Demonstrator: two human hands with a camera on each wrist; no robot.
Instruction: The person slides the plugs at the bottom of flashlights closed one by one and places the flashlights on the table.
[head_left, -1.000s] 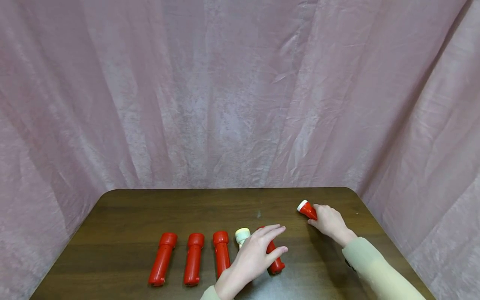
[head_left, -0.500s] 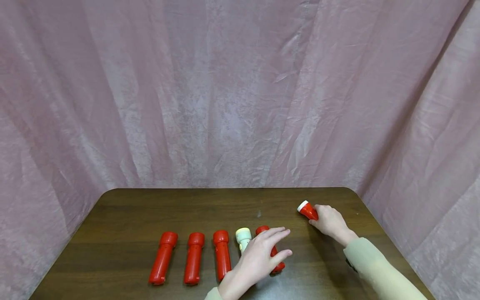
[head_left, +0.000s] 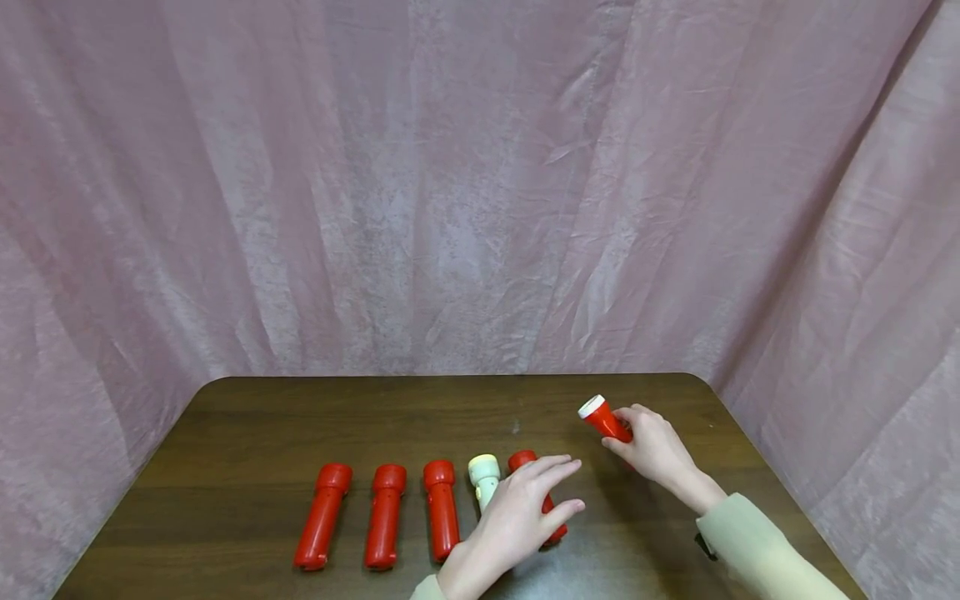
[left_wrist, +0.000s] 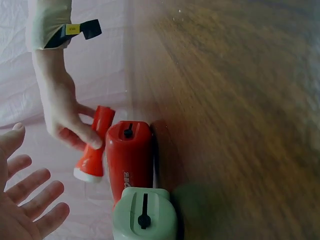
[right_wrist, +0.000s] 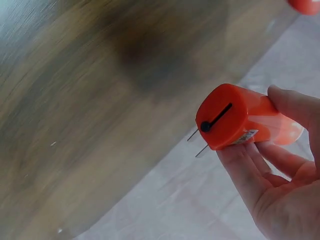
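My right hand [head_left: 658,450] holds a red flashlight [head_left: 609,423] with a white rim, pinched between thumb and fingers. It is raised off the table at the right. In the right wrist view its tail end shows a black slot and two thin metal prongs [right_wrist: 201,151]. My left hand [head_left: 513,517] hovers with spread fingers, holding nothing, above a pale green flashlight [head_left: 484,472] and a red flashlight [head_left: 522,459], partly hiding both. In the left wrist view, the tail ends of the pale green flashlight [left_wrist: 145,217] and the red flashlight [left_wrist: 130,155] are seen side by side.
Left of the pale green one lie a third red flashlight [head_left: 441,508], a second [head_left: 386,517] and a first [head_left: 322,517], roughly in a row. They lie on a dark brown wooden table [head_left: 375,408]. Pink curtains [head_left: 450,208] hang behind and beside it.
My right hand has lifted the red flashlight and moved it slightly left, towards the row. My left hand has shifted a little to the right and stayed spread.
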